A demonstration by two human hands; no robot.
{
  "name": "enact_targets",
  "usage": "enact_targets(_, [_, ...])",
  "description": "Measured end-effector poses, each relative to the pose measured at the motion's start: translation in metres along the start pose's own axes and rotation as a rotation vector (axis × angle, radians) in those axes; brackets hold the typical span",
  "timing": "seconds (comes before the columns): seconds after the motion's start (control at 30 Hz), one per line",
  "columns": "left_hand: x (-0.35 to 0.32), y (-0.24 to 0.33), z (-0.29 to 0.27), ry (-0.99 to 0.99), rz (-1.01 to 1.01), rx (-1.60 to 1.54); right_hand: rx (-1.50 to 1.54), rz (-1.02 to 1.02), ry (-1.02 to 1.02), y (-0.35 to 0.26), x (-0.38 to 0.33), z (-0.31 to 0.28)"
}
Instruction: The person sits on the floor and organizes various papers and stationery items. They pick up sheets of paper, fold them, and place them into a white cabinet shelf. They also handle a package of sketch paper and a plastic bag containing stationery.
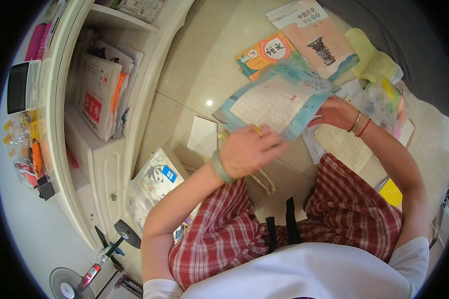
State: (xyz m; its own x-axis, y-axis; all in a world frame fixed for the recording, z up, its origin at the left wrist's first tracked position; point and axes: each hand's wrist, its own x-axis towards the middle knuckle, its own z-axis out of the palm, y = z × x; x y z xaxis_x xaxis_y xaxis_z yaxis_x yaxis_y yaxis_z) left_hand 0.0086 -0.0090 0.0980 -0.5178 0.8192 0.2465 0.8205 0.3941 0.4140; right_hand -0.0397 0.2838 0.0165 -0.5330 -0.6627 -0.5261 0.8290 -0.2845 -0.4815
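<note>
A blue-edged clear plastic document pouch (pixel 272 102) is raised in front of me, with gridded writing paper showing inside it. My right hand (pixel 336 113) is closed on the pouch's right edge, thumb side toward me. At the pouch's lower edge is my left hand (pixel 252 152), with a green bangle at the wrist. Its fingers are bent together and slightly blurred, overlapping the pouch in the picture; whatever they hold is hidden. Beyond the pouch lie an orange-covered textbook (pixel 258 57) and a larger pinkish book (pixel 320 42).
Yellow-green paper sheets (pixel 371 57), a clear plastic bag (pixel 384 102) and an open handwritten notebook (pixel 346 144) lie to the right. A small white notepad (pixel 203 135) is on the tiled floor. At left stand a white shelf unit (pixel 97 144) and a panda-printed package (pixel 157 174).
</note>
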Motion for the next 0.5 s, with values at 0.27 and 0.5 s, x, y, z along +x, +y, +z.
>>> enact_targets(0.27, [-0.022,0.032,0.063,-0.136,0.051,-0.109,-0.114,0.218,-0.096,0.022,-0.008,-0.011])
enact_targets(0.5, [-0.022,0.031,0.076,-0.210,0.019,-0.164,-0.088,0.320,-0.047,0.023,-0.022,0.009])
